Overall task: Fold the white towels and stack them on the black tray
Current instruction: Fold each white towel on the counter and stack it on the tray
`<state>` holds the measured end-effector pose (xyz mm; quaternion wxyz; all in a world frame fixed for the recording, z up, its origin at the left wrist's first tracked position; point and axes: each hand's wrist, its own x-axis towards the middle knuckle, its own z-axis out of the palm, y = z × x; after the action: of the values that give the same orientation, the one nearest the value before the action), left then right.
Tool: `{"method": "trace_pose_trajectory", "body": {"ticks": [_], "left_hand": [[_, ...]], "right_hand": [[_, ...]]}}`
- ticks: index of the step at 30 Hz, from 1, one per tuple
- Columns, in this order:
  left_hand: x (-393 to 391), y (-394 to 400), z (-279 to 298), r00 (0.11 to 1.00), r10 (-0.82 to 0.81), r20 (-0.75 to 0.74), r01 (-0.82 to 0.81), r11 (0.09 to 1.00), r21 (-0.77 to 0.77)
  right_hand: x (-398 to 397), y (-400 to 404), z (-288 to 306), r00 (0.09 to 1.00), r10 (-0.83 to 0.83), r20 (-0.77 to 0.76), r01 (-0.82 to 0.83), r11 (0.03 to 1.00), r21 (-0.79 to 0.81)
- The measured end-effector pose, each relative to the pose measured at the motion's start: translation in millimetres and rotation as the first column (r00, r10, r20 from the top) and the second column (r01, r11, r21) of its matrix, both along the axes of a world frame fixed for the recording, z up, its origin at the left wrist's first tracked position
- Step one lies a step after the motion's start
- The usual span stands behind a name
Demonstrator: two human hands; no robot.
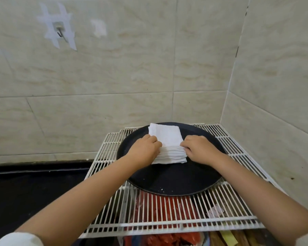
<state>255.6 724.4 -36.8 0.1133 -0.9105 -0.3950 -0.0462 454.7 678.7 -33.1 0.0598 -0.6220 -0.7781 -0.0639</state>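
A stack of folded white towels (165,137) sits on the far half of a round black tray (172,180). My left hand (146,148) presses against the stack's left side, fingers curled around its near-left corner. At the stack's right side, my right hand (197,148) pinches the edges of the upper layers near the front-right corner. Both hands grip the stack from either side. The stack's near face shows several layers.
The tray rests on a white wire rack (167,224) set in a tiled wall corner. Red plastic bags (158,210) and other items lie beneath the rack. A black counter (25,189) extends to the left. A hook (60,31) is stuck high on the wall.
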Motion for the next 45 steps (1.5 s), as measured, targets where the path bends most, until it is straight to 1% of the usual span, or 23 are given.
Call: {"method": "trace_pose_trajectory", "body": {"ticks": [2, 5, 6, 8, 12, 15, 17, 19, 22, 26, 31, 35, 38, 40, 43, 45], "left_hand": [[-2.2, -3.9, 2.7, 0.999, 0.042, 0.009, -0.041, 0.999, -0.035], [-14.4, -7.5, 6.2, 0.979, 0.143, 0.145, -0.139, 0.99, -0.036], [-22.0, -9.3, 8.7, 0.966, 0.186, 0.182, -0.184, 0.983, -0.028], [-45.9, -13.4, 16.1, 0.943, 0.258, 0.211, -0.265, 0.964, 0.007], [-129.9, -27.5, 34.4, 0.891, 0.392, 0.228, -0.395, 0.918, -0.032], [-215.9, -55.1, 37.9, 0.84, 0.516, 0.167, -0.517, 0.855, -0.045], [-278.4, -82.1, 33.9, 0.794, 0.592, 0.136, -0.592, 0.804, -0.047], [-343.6, -112.8, 27.3, 0.727, 0.679, 0.105, -0.677, 0.734, -0.053], [-440.4, -163.9, 15.8, 0.584, 0.807, 0.087, -0.804, 0.59, -0.079], [-554.6, -233.7, -0.4, 0.393, 0.915, 0.087, -0.911, 0.401, -0.097], [-666.9, -299.4, -12.7, 0.179, 0.982, 0.066, -0.976, 0.185, -0.111], [-743.9, -324.7, -20.0, 0.066, 0.996, 0.054, -0.992, 0.072, -0.107], [-804.1, -323.2, -24.8, 0.026, 0.998, 0.049, -0.996, 0.029, -0.08], [-848.4, -312.4, -26.1, 0.012, 0.999, 0.035, -0.997, 0.015, -0.08], [-920.1, -284.1, -18.8, -0.003, 1.0, 0.017, -0.997, -0.002, -0.081], [-964.4, -264.3, -9.6, 0.007, 1.0, 0.029, -0.999, 0.009, -0.052]], "right_hand": [[-4.3, -2.1, 7.4, 0.998, -0.037, 0.047, 0.038, 0.999, -0.014], [-17.4, -7.3, 22.9, 0.99, -0.084, 0.116, 0.085, 0.996, -0.004], [-25.7, -9.4, 29.3, 0.989, -0.085, 0.118, 0.084, 0.996, 0.01], [-50.8, -12.3, 42.9, 0.994, -0.052, 0.098, 0.048, 0.998, 0.046], [-134.4, -15.7, 64.7, 0.998, 0.06, 0.028, -0.062, 0.995, 0.079], [-224.1, -19.0, 63.3, 0.989, 0.147, -0.007, -0.147, 0.989, 0.012], [-295.5, -23.6, 54.4, 0.979, 0.206, -0.008, -0.206, 0.977, -0.047], [-371.8, -32.7, 42.8, 0.957, 0.291, -0.01, -0.29, 0.951, -0.111], [-480.4, -54.2, 26.3, 0.896, 0.445, -0.002, -0.438, 0.881, -0.181], [-606.8, -82.1, 12.7, 0.805, 0.592, -0.028, -0.583, 0.781, -0.223], [-747.7, -118.4, 1.1, 0.681, 0.726, -0.099, -0.727, 0.654, -0.211], [-847.9, -134.0, -11.7, 0.589, 0.801, -0.108, -0.8, 0.557, -0.223], [-918.5, -127.4, -20.4, 0.539, 0.836, -0.103, -0.831, 0.509, -0.224], [-965.7, -113.3, -24.5, 0.524, 0.845, -0.107, -0.84, 0.493, -0.227], [-1038.4, -77.8, -20.3, 0.522, 0.846, -0.106, -0.842, 0.493, -0.218], [-1083.7, -50.4, -13.0, 0.527, 0.843, -0.106, -0.842, 0.502, -0.197]]}}
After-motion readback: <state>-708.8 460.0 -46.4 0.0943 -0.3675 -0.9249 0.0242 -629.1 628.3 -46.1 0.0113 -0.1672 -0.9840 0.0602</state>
